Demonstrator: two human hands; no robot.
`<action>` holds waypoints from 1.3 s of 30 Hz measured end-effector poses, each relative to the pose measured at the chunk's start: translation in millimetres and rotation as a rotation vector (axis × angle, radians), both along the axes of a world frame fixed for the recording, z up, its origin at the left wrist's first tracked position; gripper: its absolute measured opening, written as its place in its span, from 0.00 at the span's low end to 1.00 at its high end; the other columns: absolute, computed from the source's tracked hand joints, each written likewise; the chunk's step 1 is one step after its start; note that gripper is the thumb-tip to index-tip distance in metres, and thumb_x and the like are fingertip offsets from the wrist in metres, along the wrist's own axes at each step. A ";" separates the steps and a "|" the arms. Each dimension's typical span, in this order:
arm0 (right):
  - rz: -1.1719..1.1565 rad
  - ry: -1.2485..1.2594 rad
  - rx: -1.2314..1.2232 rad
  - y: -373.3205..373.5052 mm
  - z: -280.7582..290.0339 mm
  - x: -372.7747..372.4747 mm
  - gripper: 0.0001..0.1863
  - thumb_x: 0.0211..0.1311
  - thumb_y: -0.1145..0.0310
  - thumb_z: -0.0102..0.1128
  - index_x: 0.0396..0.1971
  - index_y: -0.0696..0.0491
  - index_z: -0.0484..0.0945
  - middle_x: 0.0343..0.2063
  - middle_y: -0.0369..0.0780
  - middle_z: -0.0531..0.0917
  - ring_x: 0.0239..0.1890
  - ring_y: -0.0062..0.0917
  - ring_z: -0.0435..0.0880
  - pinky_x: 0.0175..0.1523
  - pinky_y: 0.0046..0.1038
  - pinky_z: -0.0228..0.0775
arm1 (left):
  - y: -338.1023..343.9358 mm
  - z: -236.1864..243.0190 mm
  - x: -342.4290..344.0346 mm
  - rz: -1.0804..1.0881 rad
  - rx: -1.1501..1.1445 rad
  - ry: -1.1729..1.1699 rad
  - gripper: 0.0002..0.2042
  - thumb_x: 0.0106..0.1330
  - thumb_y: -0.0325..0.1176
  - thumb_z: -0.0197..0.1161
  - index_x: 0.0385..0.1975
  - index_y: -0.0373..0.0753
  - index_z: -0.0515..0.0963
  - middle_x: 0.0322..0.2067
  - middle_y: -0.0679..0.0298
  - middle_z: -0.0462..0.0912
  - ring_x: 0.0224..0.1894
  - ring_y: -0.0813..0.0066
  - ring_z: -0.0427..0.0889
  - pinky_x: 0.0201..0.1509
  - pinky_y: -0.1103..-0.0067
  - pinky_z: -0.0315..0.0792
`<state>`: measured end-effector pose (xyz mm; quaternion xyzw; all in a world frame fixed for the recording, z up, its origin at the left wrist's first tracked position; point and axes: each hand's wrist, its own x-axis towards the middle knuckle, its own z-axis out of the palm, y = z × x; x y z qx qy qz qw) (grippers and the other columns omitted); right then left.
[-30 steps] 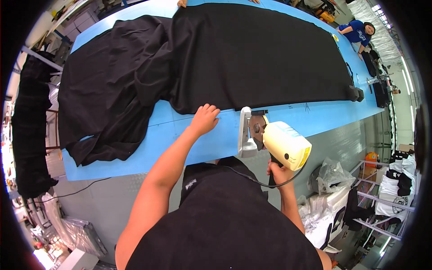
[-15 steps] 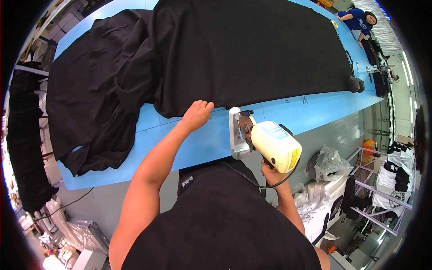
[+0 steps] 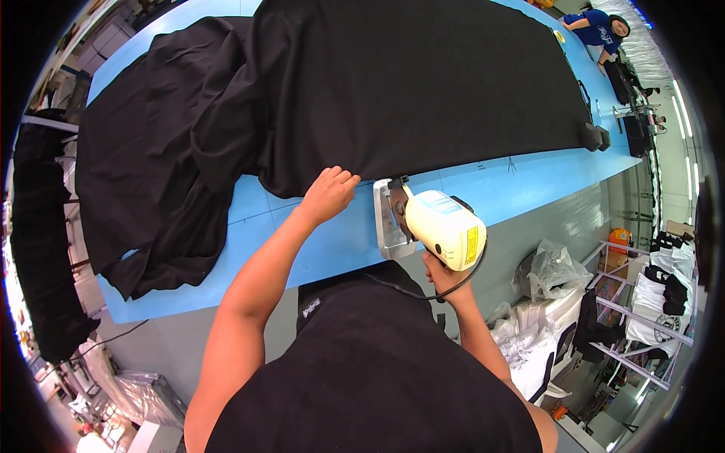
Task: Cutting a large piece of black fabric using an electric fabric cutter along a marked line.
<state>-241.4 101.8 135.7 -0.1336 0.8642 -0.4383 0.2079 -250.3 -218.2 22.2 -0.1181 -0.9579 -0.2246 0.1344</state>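
Observation:
A wide sheet of black fabric (image 3: pixel 423 83) lies over a light blue table (image 3: pixel 287 241), bunched into deep folds on its left half. My left hand (image 3: pixel 328 192) is at the fabric's near edge, fingers curled closed on it. Below that edge, just right of the hand, sits a cream electric cloth-cutting machine (image 3: pixel 445 230) with a silver foot (image 3: pixel 387 234) and a black cord. My right hand (image 3: pixel 438 272) is closed round its handle, partly hidden behind the motor housing.
A co-worker in a blue shirt (image 3: pixel 600 34) leans at the far right end, near a dark block (image 3: pixel 595 138) on the fabric's corner. Black fabric (image 3: pixel 41 226) hangs at the left. A metal rack with white garments (image 3: pixel 649 302) and plastic-wrapped bundles (image 3: pixel 536 325) stand at the lower right.
The cutter and my right hand have moved left and slightly up toward the fabric edge. My left hand's fingers have curled from spread onto the edge. The table appears shifted in the picture.

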 end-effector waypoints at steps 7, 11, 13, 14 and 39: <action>-0.113 -0.179 0.018 -36.1 13.1 -23.5 0.10 0.63 0.65 0.62 0.37 0.57 0.79 0.19 0.36 0.80 0.21 0.22 0.80 0.30 0.28 0.72 | -0.5 3.6 1.3 -0.009 0.048 -0.003 0.14 0.56 0.27 0.64 0.43 0.38 0.79 0.32 0.65 0.76 0.39 0.67 0.75 0.46 0.72 0.70; -0.116 -0.155 -0.036 -53.0 9.9 -41.7 0.10 0.64 0.65 0.61 0.34 0.57 0.79 0.18 0.36 0.79 0.20 0.20 0.79 0.28 0.26 0.71 | 0.4 5.4 3.0 0.000 0.111 -0.032 0.16 0.55 0.26 0.65 0.46 0.36 0.80 0.35 0.64 0.79 0.40 0.66 0.76 0.48 0.72 0.71; -0.109 -0.169 -0.026 -62.4 11.9 -52.4 0.10 0.64 0.65 0.61 0.34 0.58 0.79 0.17 0.35 0.79 0.20 0.20 0.78 0.28 0.26 0.70 | 2.6 8.3 5.5 0.009 0.129 -0.039 0.16 0.55 0.26 0.65 0.45 0.36 0.80 0.35 0.63 0.79 0.40 0.65 0.76 0.49 0.71 0.71; -0.115 -0.192 -0.031 -68.2 14.6 -58.9 0.11 0.64 0.65 0.63 0.37 0.58 0.79 0.19 0.34 0.79 0.20 0.17 0.78 0.26 0.23 0.71 | 3.1 10.0 6.0 0.019 0.160 -0.040 0.16 0.55 0.26 0.65 0.46 0.36 0.80 0.35 0.63 0.80 0.40 0.65 0.76 0.50 0.71 0.71; -0.012 -0.144 -0.258 -301.7 18.8 -328.2 0.15 0.61 0.66 0.64 0.41 0.62 0.78 0.15 0.37 0.77 0.11 0.18 0.72 0.16 0.23 0.62 | 17.0 67.9 44.6 0.347 0.760 -0.103 0.12 0.53 0.17 0.61 0.38 0.34 0.80 0.28 0.59 0.80 0.32 0.61 0.77 0.37 0.70 0.73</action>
